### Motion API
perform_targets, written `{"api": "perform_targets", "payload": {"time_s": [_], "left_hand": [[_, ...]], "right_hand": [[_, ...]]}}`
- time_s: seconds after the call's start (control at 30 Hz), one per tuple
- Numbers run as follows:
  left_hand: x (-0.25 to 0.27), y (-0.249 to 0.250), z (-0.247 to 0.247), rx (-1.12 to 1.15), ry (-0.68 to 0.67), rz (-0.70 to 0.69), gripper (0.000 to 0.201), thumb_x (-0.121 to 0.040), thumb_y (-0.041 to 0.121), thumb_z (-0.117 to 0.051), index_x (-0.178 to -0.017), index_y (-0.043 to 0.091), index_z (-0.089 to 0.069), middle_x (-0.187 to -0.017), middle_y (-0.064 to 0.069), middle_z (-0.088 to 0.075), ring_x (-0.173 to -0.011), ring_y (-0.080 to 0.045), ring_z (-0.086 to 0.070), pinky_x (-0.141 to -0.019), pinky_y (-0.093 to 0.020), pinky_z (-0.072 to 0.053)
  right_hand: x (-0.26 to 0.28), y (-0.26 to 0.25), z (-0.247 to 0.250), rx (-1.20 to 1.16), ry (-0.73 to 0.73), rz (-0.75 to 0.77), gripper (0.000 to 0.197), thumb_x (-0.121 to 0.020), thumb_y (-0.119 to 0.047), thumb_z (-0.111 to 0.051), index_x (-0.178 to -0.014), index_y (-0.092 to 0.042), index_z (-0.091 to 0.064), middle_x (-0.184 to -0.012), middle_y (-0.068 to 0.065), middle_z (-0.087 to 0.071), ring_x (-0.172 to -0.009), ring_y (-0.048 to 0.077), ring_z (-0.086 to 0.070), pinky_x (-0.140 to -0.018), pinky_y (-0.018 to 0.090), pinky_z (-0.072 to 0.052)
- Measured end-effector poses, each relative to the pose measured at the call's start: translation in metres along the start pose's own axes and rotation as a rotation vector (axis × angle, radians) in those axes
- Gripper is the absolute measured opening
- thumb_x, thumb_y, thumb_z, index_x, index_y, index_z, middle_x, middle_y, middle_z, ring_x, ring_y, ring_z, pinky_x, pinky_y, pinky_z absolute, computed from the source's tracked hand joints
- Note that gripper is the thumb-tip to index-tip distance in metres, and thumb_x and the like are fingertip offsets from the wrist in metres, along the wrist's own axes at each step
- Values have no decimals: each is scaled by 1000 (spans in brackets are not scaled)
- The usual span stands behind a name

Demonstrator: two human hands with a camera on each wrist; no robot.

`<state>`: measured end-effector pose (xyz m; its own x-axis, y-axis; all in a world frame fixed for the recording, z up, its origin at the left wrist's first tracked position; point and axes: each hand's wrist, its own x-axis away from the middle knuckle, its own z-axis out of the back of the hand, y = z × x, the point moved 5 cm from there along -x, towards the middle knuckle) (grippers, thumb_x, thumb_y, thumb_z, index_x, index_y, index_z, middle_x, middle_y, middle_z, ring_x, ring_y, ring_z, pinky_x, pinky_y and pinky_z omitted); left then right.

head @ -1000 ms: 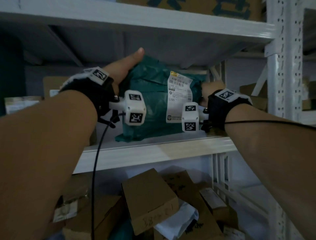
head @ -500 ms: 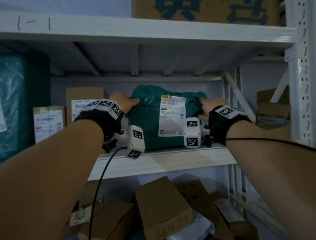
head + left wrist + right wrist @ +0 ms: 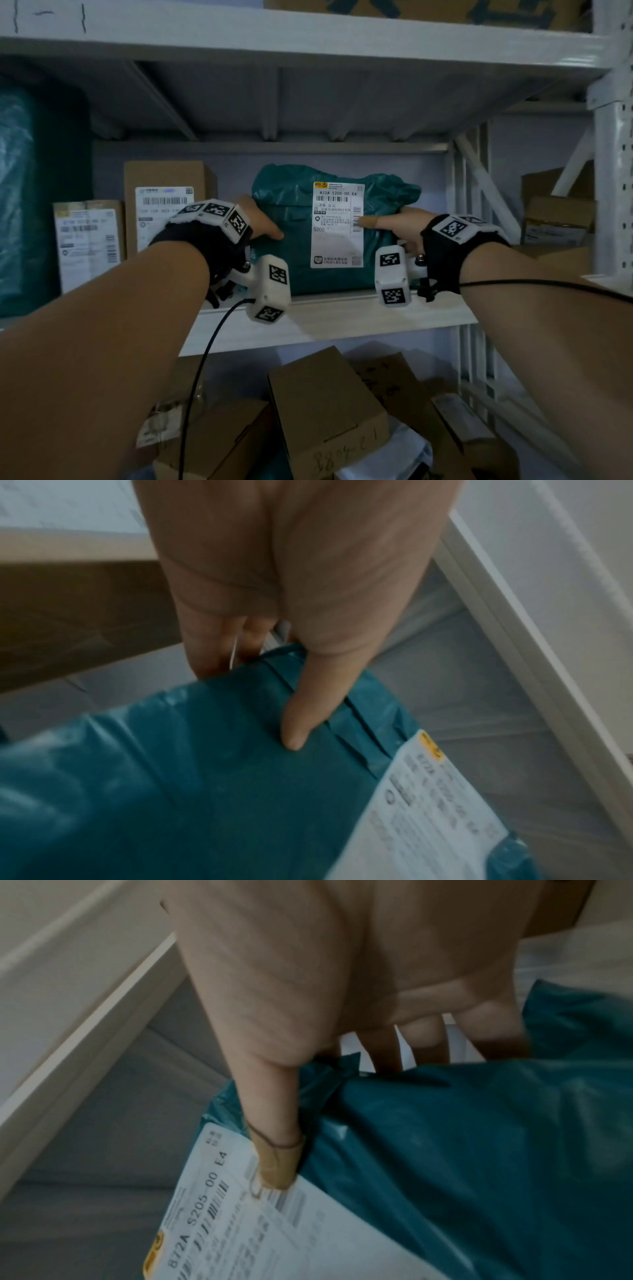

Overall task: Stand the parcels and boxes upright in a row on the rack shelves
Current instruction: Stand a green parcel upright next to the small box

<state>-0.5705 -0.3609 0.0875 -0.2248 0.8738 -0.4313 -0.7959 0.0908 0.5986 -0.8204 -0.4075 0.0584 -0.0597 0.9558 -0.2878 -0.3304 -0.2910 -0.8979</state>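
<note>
Pushed deeper since the earlier frame, the green parcel [image 3: 294, 236] stands upright on the shelf [image 3: 342, 318], left hand [image 3: 260, 222] and right hand [image 3: 400, 222] pinching its sides; both should release gently so it stays up.

Teal plastic mailer parcel [image 3: 294, 240], glossy, crinkled; white shipping label [image 3: 338, 224] on it with black print, barcode, yellow corner mark. Brown cardboard boxes [image 3: 164, 174] beside it, white labels with black barcodes. White metal rack shelf [image 3: 329, 318], grey underside above. Black wrist straps [image 3: 202, 240] carrying white blocks with black-and-white square marker patterns. Tan bandage on right thumb [image 3: 276, 1167]. Black cable [image 3: 205, 359].
</note>
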Motion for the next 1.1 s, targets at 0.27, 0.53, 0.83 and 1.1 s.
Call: {"api": "perform_targets", "payload": {"time_s": [0.27, 0.53, 0.83, 1.1], "left_hand": [[12, 18, 41, 198, 391, -217, 76, -81, 31, -66, -144, 12, -29, -135, -10, -54, -122, -26, -54, -98, -31, -44], [28, 14, 99, 202, 695, -298, 35, -88, 26, -51, -121, 15, -57, -120, -3, -66, -107, -19, -60, -84, -22, -42], [8, -24, 100, -223, 491, -81, 54, -90, 46, -41, -142, 32, -37, -151, -7, -39, -141, -33, -29, -116, -47, -22], [4, -41, 98, -399, 505, -50, 49, -87, 55, -40, -129, 32, -49, -145, -5, -41, -138, -32, -29, -111, -54, -21]], "right_hand": [[-4, -8, -21, -1, -28, -24, 89, -58, -56, -78, -132, -16, -52, -129, 6, -60, -117, 30, -57, -101, 49, -46], [-22, -9, -33, -127, 58, -1, 83, -61, -55, -73, -131, -14, -54, -131, 9, -60, -117, 33, -58, -103, 49, -45], [-25, -17, -36, -64, 98, 80, 59, -84, -54, -54, -127, -13, -55, -130, 12, -60, -118, 31, -58, -106, 44, -44], [-32, -13, -49, -159, 77, 23, 65, -86, -53, -55, -133, -8, -51, -134, 10, -57, -121, 30, -56, -106, 41, -42]]}}
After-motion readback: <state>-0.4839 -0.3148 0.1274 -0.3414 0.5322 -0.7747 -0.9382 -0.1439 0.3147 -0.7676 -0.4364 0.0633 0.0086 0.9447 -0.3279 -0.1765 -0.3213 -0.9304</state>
